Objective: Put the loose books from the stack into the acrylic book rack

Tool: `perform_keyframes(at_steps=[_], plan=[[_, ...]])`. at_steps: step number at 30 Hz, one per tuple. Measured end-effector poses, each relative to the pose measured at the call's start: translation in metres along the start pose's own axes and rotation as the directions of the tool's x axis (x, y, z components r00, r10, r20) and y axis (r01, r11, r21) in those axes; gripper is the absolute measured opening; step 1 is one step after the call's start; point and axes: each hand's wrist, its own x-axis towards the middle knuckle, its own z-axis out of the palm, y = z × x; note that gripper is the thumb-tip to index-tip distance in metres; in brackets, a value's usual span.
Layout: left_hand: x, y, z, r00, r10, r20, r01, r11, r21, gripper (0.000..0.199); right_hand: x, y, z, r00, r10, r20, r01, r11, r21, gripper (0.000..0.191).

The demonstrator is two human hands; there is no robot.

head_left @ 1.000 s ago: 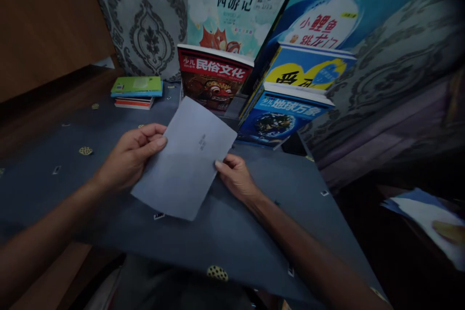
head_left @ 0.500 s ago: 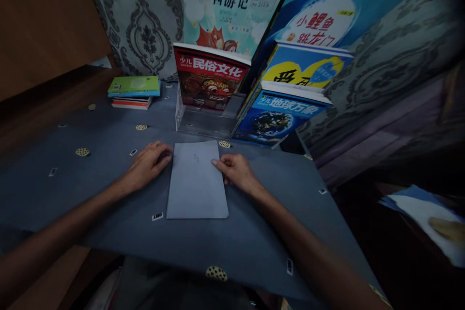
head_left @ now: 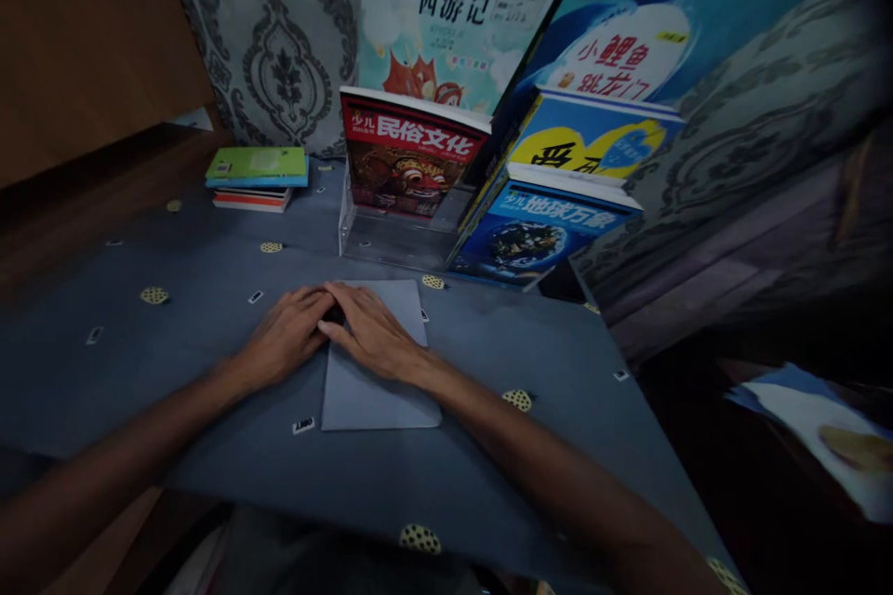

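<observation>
A thin grey booklet (head_left: 380,402) lies flat on the table, its upper left part covered by my right hand (head_left: 369,330). That hand reaches across the cover to the booklet's left edge, fingers stretched out and thumb apart. My left hand (head_left: 287,335) rests beside the same edge, fingers extended and slightly bent. The fingertips of both hands meet there, with a dark gap between the thumbs and fingers. Neither hand shows a held object, though the spot under the fingertips is hidden.
Behind stands a clear acrylic holder (head_left: 397,242) with a red book (head_left: 411,158) and a blue book (head_left: 537,232). Larger books, such as a pale green one (head_left: 446,28), lean behind them. A small book stack (head_left: 258,169) lies at the back left. Papers (head_left: 816,428) are at the right.
My right hand has left the booklet's right edge and crossed left over the cover to its left edge. There it meets my left hand, which has shifted slightly right.
</observation>
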Motion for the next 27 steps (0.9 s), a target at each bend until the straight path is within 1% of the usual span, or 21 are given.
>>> perform_keyframes(at_steps=[2, 4, 8, 10, 13, 15, 17, 19, 22, 24, 27], plan=[[0.000, 0.000, 0.000, 1.000, 0.003, 0.011, -0.003, 1.000, 0.000, 0.034, 0.003, 0.005, 0.002, 0.999, 0.029, 0.015, -0.029, 0.999, -0.013, 0.059], [0.001, -0.002, 0.001, 1.000, 0.005, 0.016, -0.005, 1.000, 0.009, 0.032, -0.001, 0.013, -0.001, 0.998, 0.062, 0.006, -0.062, 0.997, -0.044, 0.059], [0.000, -0.004, 0.002, 1.000, 0.007, 0.009, -0.007, 1.000, 0.007, 0.032, -0.026, 0.041, -0.019, 0.990, 0.133, -0.042, -0.136, 0.987, -0.090, 0.056], [0.000, -0.005, 0.002, 1.000, 0.014, 0.011, -0.014, 1.000, 0.000, 0.031, -0.041, 0.056, -0.031, 0.980, 0.177, -0.095, -0.185, 0.979, -0.088, 0.053], [0.002, -0.006, 0.003, 1.000, 0.024, 0.016, -0.024, 0.999, 0.021, 0.030, -0.058, 0.071, -0.045, 0.967, 0.195, -0.165, -0.200, 0.980, -0.015, 0.048], [0.007, -0.005, 0.004, 0.999, 0.042, 0.030, -0.044, 0.998, 0.054, 0.032, -0.064, 0.076, -0.051, 0.965, 0.190, -0.183, -0.184, 0.982, 0.048, 0.046], [0.017, -0.001, 0.007, 0.994, 0.089, 0.056, -0.093, 0.992, 0.082, 0.035, -0.065, 0.078, -0.053, 0.966, 0.181, -0.182, -0.168, 0.982, 0.084, 0.046], [0.028, 0.007, 0.011, 0.984, 0.155, 0.085, -0.163, 0.983, 0.088, 0.039, -0.064, 0.079, -0.052, 0.969, 0.171, -0.179, -0.158, 0.984, 0.085, 0.046], [0.041, 0.029, 0.019, 0.962, 0.247, 0.117, -0.254, 0.966, 0.044, 0.040, -0.064, 0.081, -0.049, 0.972, 0.154, -0.180, -0.147, 0.988, 0.053, 0.046], [0.041, 0.046, 0.025, 0.944, 0.307, 0.123, -0.307, 0.952, -0.016, 0.038, -0.065, 0.082, -0.047, 0.974, 0.138, -0.179, -0.136, 0.990, 0.029, 0.045], [0.028, 0.073, 0.028, 0.905, 0.396, 0.153, -0.381, 0.917, -0.121, 0.036, -0.066, 0.083, -0.046, 0.977, 0.119, -0.179, -0.119, 0.993, 0.012, 0.045]])
